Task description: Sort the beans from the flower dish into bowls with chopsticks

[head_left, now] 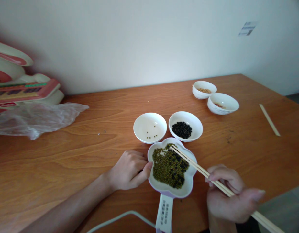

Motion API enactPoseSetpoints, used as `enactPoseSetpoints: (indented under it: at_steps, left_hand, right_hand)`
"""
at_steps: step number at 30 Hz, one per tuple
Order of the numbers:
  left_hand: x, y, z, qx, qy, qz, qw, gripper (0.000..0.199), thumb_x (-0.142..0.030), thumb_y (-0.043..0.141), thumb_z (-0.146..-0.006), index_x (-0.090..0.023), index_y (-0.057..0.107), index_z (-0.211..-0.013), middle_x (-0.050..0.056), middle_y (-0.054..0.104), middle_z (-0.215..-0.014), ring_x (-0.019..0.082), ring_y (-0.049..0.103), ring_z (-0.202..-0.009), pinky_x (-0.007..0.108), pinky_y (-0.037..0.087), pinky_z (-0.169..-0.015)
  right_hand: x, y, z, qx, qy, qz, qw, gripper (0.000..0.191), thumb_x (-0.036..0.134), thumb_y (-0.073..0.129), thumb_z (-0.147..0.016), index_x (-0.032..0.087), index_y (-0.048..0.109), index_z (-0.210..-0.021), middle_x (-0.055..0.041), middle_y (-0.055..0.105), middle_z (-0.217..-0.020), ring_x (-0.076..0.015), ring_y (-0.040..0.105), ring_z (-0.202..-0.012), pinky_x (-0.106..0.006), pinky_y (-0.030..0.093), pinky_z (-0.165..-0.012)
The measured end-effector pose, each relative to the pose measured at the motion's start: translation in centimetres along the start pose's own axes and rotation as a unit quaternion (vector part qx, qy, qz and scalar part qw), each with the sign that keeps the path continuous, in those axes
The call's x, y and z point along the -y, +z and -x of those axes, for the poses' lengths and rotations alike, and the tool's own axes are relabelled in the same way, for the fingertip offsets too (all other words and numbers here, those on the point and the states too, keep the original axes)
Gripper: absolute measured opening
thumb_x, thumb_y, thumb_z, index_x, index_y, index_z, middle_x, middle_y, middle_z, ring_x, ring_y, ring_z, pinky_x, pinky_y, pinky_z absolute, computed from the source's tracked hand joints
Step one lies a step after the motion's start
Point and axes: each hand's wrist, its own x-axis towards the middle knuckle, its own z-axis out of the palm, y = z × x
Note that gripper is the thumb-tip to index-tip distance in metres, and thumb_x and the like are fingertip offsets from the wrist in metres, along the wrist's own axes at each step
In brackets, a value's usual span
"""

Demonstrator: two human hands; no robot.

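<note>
A flower-shaped white dish (pixel 190 183) with a labelled handle (pixel 164 212) holds many green beans (pixel 161 168) mixed with black beans (pixel 176 178). My left hand (pixel 131 171) is closed at its left rim, thumb on the edge; its other fingers are curled and partly hidden. In my right hand (pixel 227 194) is a pair of chopsticks (pixel 200 170), tips over the dish's upper part near the beans. I cannot make out a bean between the tips. Behind the dish stand a white bowl (pixel 142 124) with several green beans and another white bowl (pixel 196 129) with a pile of black beans.
Two more bowls stand farther back right, one bowl (pixel 198 94) with tan grains, the other bowl (pixel 224 108) with reddish bits. A pale stick (pixel 269 119) lies at the right. Clear plastic (pixel 42 116) and a toy keyboard (pixel 25 94) are left. A white cord (pixel 120 214) curves in front.
</note>
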Motion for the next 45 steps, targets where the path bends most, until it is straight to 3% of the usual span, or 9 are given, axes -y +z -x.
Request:
enactPoseSetpoints:
  at_steps: [5,10,18,24,31,36,40,45]
  left_hand:
    - [-0.1,0.0,0.1,-0.001,0.004,0.002,1.0,0.045,-0.024,0.035,-0.108,-0.019,0.045,-0.065,0.002,0.06,-0.062,0.013,0.05,-0.056,0.033,0.03,-0.06]
    - [-0.1,0.0,0.1,0.002,0.002,0.005,1.0,0.044,-0.023,0.035,-0.108,-0.019,0.044,-0.065,0.002,0.06,-0.062,0.014,0.049,-0.056,0.034,0.031,-0.06]
    - [-0.2,-0.1,0.0,0.001,0.001,0.005,1.0,0.045,-0.023,0.035,-0.109,-0.019,0.046,-0.065,0.002,0.061,-0.063,0.014,0.049,-0.056,0.034,0.031,-0.061]
    - [-0.1,0.1,0.1,0.0,0.002,0.005,1.0,0.044,-0.023,0.036,-0.108,-0.02,0.047,-0.065,0.002,0.061,-0.062,0.015,0.049,-0.056,0.035,0.031,-0.06]
    - [-0.1,0.0,0.1,0.0,0.004,0.007,1.0,0.044,-0.022,0.036,-0.108,-0.02,0.046,-0.065,0.002,0.061,-0.062,0.015,0.049,-0.057,0.036,0.032,-0.06]
    - [-0.2,0.0,0.1,-0.001,0.005,0.005,1.0,0.044,-0.022,0.036,-0.108,-0.02,0.046,-0.065,0.002,0.06,-0.062,0.015,0.049,-0.056,0.036,0.031,-0.06]
    - [-0.2,0.0,0.0,-0.007,0.007,0.006,1.0,0.045,-0.022,0.037,-0.108,-0.02,0.047,-0.064,0.002,0.06,-0.061,0.014,0.049,-0.056,0.035,0.032,-0.059]
    - [-0.2,-0.1,0.0,-0.005,0.007,0.007,1.0,0.045,-0.022,0.036,-0.108,-0.02,0.048,-0.064,0.002,0.061,-0.062,0.014,0.05,-0.056,0.035,0.033,-0.059]
  right_hand:
    - [-0.7,-0.6,-0.3,-0.033,-0.1,-0.006,0.994,0.08,0.062,0.014,-0.106,0.02,0.069,-0.067,-0.0022,0.062,-0.055,-0.016,0.061,-0.054,-0.031,0.042,-0.051]
    - [-1.2,-0.7,-0.7,-0.062,-0.145,-0.009,0.987,0.081,0.061,0.013,-0.107,0.019,0.07,-0.066,-0.0012,0.06,-0.051,-0.0155,0.059,-0.05,-0.03,0.038,-0.049]
    - [-1.4,-0.8,-1.2,-0.108,-0.105,0.008,0.989,0.085,0.073,0.017,-0.102,0.021,0.068,-0.058,-0.0018,0.058,-0.045,-0.0173,0.057,-0.046,-0.031,0.038,-0.047]
    - [-0.7,-0.2,-0.9,-0.139,-0.038,0.008,0.99,0.076,0.072,0.029,-0.1,0.022,0.068,-0.059,-0.0022,0.057,-0.046,-0.0193,0.057,-0.05,-0.033,0.038,-0.051]
    - [-0.3,-0.1,-0.4,-0.082,-0.018,-0.021,0.996,0.07,0.063,0.029,-0.102,0.02,0.071,-0.067,-0.0036,0.06,-0.052,-0.018,0.056,-0.051,-0.033,0.037,-0.049]
    - [-0.4,-0.2,-0.3,-0.071,-0.02,-0.02,0.997,0.076,0.067,0.022,-0.103,0.02,0.072,-0.07,-0.004,0.06,-0.054,-0.0178,0.055,-0.051,-0.031,0.036,-0.048]
    - [0.0,0.1,-0.1,-0.058,-0.021,-0.033,0.998,0.071,0.067,0.03,-0.101,0.02,0.073,-0.068,-0.0037,0.061,-0.054,-0.0191,0.058,-0.052,-0.033,0.041,-0.052]
    - [1.0,0.9,0.0,0.037,-0.013,-0.03,0.999,0.074,0.069,0.031,-0.101,0.019,0.071,-0.063,-0.0037,0.059,-0.051,-0.0181,0.056,-0.047,-0.033,0.041,-0.049]
